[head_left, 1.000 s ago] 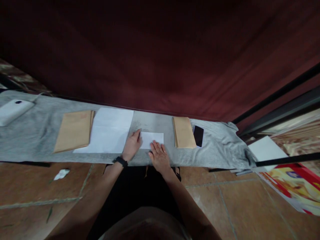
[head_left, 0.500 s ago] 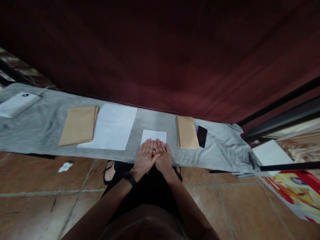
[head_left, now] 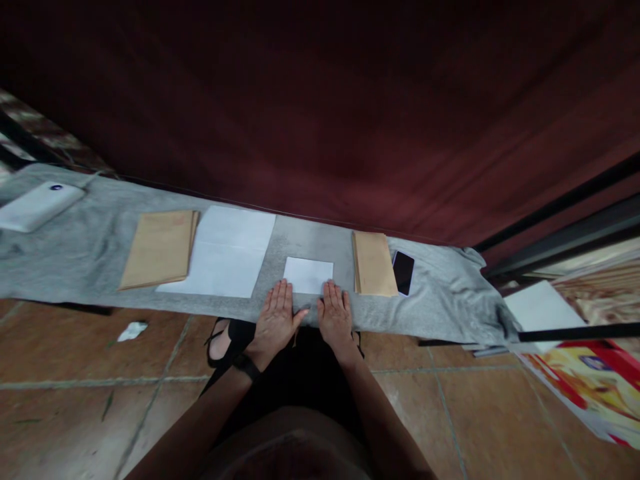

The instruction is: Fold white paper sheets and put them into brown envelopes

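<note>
A small white folded paper lies flat on the grey cloth in front of me. My left hand rests palm down, fingers stretched out, with its fingertips at the paper's near left corner. At the near right corner lie the fingertips of my right hand, also flat with the fingers extended. Neither hand grips anything. To the left is a larger white sheet with a crease across it, partly under a stack of brown envelopes. Another stack of brown envelopes sits to the right.
A dark-screened phone lies beside the right stack. On the far left of the grey cloth is a white device with a cable. A dark red curtain hangs behind. A colourful box stands at the right by black bars.
My hands have moved apart, the left one to the left and the right one slightly right. They lay together over the paper's near edge before; now more of the paper shows.
</note>
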A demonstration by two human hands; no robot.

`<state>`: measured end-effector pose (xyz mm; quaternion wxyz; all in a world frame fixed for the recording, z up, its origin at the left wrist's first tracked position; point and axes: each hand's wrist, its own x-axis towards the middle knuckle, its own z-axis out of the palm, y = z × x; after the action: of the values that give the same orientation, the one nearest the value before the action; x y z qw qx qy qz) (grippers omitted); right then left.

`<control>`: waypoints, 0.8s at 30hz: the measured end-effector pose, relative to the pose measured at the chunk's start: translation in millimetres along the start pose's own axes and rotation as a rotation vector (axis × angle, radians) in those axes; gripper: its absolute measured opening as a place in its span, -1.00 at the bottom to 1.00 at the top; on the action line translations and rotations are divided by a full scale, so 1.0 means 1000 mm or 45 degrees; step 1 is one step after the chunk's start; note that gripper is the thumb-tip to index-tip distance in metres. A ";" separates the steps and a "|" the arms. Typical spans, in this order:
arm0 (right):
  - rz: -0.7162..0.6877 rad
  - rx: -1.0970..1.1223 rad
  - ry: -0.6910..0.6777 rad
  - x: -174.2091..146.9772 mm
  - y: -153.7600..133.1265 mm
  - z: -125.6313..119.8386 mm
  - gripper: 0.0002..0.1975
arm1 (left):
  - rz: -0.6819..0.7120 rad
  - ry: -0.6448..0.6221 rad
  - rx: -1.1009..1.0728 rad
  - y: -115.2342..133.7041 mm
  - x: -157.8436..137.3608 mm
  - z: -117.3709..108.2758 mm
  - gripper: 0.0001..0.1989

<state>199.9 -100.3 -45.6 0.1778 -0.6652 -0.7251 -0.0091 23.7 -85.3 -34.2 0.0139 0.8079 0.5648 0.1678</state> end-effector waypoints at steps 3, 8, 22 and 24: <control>0.021 0.014 -0.026 0.000 0.004 -0.003 -0.50 | -0.002 -0.011 0.028 -0.001 -0.002 -0.002 -0.21; 0.057 0.078 -0.043 0.020 -0.001 -0.013 -0.50 | -0.039 -0.030 0.042 0.002 0.006 -0.007 -0.33; -0.035 0.118 -0.208 0.045 -0.009 0.000 -0.49 | 0.159 -0.177 -0.024 0.009 0.056 0.013 -0.42; -0.018 0.094 -0.175 0.044 -0.007 0.003 -0.47 | 0.124 -0.137 -0.013 0.008 0.054 0.015 -0.41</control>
<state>189.9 -58.4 -34.7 0.1519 -0.6521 -0.7402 0.0619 51.6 -36.2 -33.5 0.0400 0.8422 0.5224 0.1275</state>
